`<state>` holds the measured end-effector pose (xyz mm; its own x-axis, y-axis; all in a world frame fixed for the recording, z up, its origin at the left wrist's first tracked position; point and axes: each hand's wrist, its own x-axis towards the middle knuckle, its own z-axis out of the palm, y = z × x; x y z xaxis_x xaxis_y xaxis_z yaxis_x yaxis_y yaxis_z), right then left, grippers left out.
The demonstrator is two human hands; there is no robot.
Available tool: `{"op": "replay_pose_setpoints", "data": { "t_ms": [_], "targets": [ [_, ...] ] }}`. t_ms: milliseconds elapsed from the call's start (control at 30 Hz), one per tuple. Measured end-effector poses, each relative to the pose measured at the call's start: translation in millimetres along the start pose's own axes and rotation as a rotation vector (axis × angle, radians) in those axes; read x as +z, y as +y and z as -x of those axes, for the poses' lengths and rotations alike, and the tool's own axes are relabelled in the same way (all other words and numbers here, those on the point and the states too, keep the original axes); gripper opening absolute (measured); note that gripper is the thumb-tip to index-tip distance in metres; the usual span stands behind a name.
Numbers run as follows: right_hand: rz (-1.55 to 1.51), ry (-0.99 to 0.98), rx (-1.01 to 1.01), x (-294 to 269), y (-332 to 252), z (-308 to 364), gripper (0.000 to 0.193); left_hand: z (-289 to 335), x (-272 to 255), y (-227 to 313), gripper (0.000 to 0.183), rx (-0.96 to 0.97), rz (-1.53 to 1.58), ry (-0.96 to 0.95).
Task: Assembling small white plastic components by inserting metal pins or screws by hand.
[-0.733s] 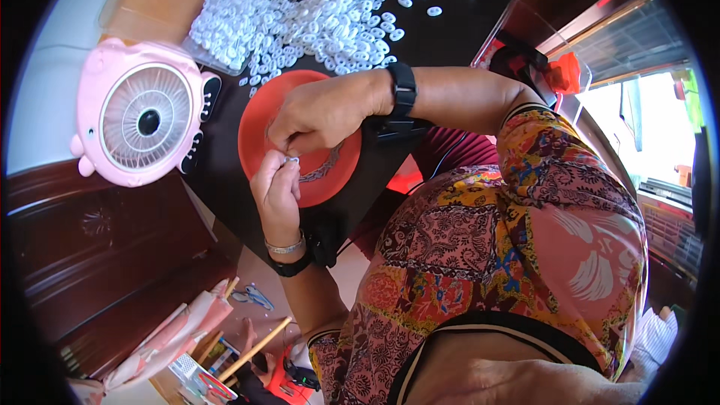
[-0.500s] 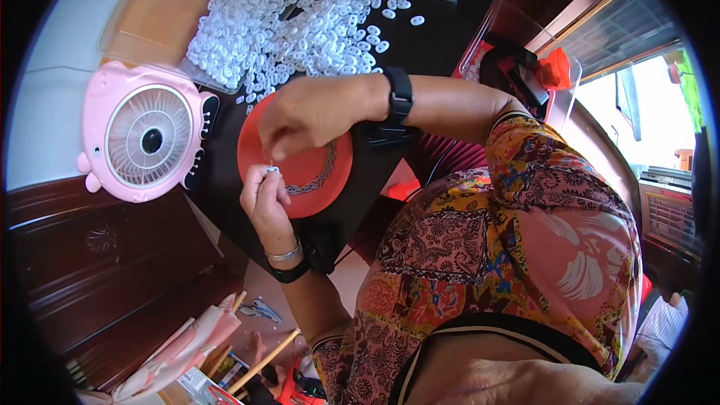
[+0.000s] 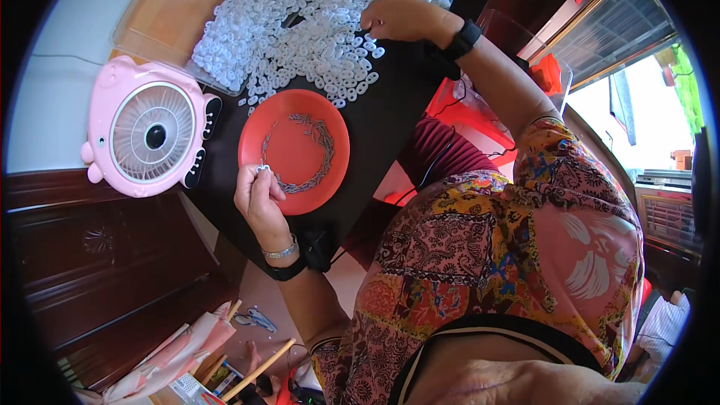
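Observation:
My left hand (image 3: 260, 199) is at the lower left rim of a round red bowl (image 3: 300, 161), pinching a small white plastic piece (image 3: 262, 168) between thumb and fingertips. A thin point sticks up from that piece. Inside the bowl, many small grey metal pins or screws (image 3: 327, 151) lie in a curved band along the side. My right hand (image 3: 401, 16) is over the right edge of a big heap of white oval plastic pieces with holes (image 3: 300, 37). Its fingers are curled together, and what they hold, if anything, is hidden.
A pink animal-shaped fan (image 3: 150, 131) stands left of the bowl on the dark table (image 3: 382, 105). Clear plastic boxes (image 3: 161, 22) lie around the heap. A red stool (image 3: 476, 124) is right of the table, and a wooden pole (image 3: 259, 369) leans low at the left.
My right hand has moved away from my left hand, up and right from over the bowl to the heap's edge. My left hand stays by the bowl, still pinching the white piece.

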<state>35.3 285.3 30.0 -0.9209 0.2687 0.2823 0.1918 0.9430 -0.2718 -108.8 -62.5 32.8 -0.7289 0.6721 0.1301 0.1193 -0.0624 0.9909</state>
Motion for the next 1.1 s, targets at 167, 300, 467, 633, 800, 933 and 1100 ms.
{"op": "replay_pose_setpoints", "data": {
  "t_ms": [167, 300, 467, 633, 800, 933, 1100],
  "targets": [
    [0.026, -0.016, -0.056, 14.1, 2.0, -5.0, 0.024, -3.8, -1.3, -5.8, 0.015, 0.017, -0.026, -0.015],
    [-0.051, -0.020, -0.035, 14.1, -0.2, -3.5, 0.023, -4.5, -1.6, -6.0, 0.016, 0.020, -0.015, -0.015],
    [-0.167, -0.005, 0.017, 9.7, -4.8, 0.8, 0.022, -4.2, -1.3, -3.1, 0.016, 0.055, -0.071, -0.003],
    [-1.207, 0.024, 0.021, -8.0, -40.1, 20.4, 0.019, -7.3, 3.7, 2.9, 0.015, 0.093, 0.005, 0.019],
    [-1.538, -0.053, -0.060, 13.0, -92.5, 19.0, 0.020, 10.3, 8.4, 24.3, 0.013, 0.190, -0.018, -0.035],
    [-1.638, -0.099, -0.071, 21.2, -114.4, 20.0, 0.018, 24.0, 23.8, 33.8, 0.014, 0.183, 0.086, -0.106],
    [-1.684, -0.112, 0.005, 28.3, -154.1, 20.7, 0.011, 30.3, 41.5, 23.5, 0.016, 0.124, 0.142, -0.138]
  ]
}}
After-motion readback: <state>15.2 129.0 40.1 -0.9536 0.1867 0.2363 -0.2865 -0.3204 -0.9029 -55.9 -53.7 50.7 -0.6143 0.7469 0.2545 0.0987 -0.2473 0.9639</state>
